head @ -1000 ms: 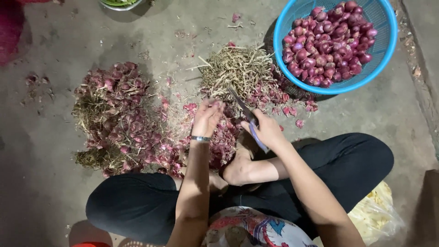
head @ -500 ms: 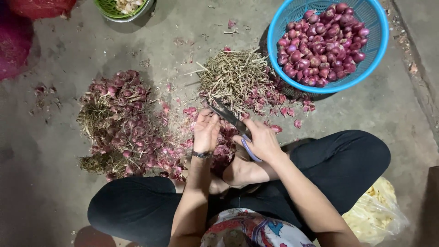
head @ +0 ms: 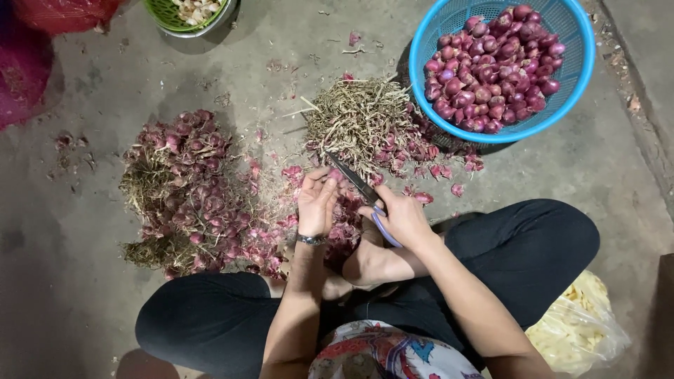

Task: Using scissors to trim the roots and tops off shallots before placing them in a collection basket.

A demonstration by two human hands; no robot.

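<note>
Blue basket (head: pixel 576 91) of trimmed shallots sits beyond the scissors (head: pixel 354 179). Scissors' long axis runs up-left from the right hand (head: pixel 400 217), whose grip is clamped on the handles. Left hand (head: pixel 316 203) pinches a shallot (head: pixel 334 174) touching the blades.

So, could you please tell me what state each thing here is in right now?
Left hand: pinching a shallot, which is mostly hidden.
Right hand: gripping scissors, blades at the shallot; open or shut is unclear.
Blue basket: upright, heaped with trimmed shallots.
Untrimmed pile: loose on the floor, roots on.
Cut roots: heaped beside the basket.
Green basket: partly in view, holds pale pieces.
Plastic bag: lying open-looking, with pale contents.
</note>
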